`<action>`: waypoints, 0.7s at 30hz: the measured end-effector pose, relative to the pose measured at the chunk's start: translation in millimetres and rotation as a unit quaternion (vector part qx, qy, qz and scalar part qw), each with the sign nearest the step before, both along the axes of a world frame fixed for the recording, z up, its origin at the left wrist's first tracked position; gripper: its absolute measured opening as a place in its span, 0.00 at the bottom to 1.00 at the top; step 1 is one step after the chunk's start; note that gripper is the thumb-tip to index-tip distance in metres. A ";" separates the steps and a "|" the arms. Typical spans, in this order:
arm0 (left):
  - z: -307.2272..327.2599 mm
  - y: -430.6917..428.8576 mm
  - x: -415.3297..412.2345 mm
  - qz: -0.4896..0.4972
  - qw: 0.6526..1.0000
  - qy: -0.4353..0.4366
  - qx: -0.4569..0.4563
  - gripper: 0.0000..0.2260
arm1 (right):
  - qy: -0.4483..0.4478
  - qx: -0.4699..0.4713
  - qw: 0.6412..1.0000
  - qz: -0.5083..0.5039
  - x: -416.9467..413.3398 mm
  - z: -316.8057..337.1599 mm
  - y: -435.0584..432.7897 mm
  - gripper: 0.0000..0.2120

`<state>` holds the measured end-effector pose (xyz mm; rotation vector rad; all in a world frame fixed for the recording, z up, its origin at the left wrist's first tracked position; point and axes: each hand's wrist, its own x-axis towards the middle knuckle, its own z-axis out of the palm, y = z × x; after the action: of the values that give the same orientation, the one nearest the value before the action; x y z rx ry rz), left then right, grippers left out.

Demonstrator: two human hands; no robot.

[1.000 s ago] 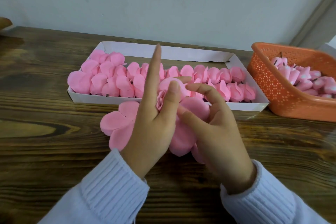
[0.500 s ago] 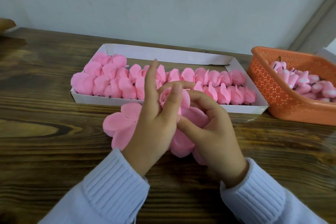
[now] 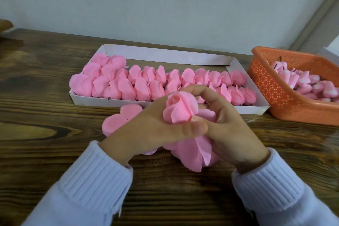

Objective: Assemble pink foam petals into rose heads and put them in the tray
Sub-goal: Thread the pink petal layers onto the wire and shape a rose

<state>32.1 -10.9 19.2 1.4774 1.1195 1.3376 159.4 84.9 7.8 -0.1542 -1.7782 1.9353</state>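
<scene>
Rose [image 3: 180,109] has closed up: a second ago our left forefinger stood straight and the petals lay loose. Now they wrap a bud, so we judge the head nearly formed. Nearest us, outer petals [image 3: 194,150] hang unwrapped below the hands. Our left hand [image 3: 152,128] grips the bud, thumb pinching its base; our right hand [image 3: 229,124] curls round its far side. Base to tip, its long axis tilts up and left, away from us, toward the tray [image 3: 165,54] beyond the hands.
</scene>
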 end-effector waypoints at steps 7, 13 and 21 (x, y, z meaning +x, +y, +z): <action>-6.7 -0.9 3.0 0.023 1.000 0.021 -0.003 0.12 | -0.052 0.015 0.999 0.002 7.0 3.4 8.5 0.37; -4.5 1.8 8.5 0.006 0.999 0.030 -0.019 0.21 | -0.092 0.047 0.994 0.026 7.6 6.0 10.0 0.40; -10.5 5.0 8.8 0.100 0.995 0.010 0.004 0.16 | -0.048 -0.048 0.998 -0.016 7.4 5.2 10.5 0.45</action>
<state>40.9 -5.9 8.7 1.4159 1.3031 1.4668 166.8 95.5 13.0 -0.3129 -1.7328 2.0215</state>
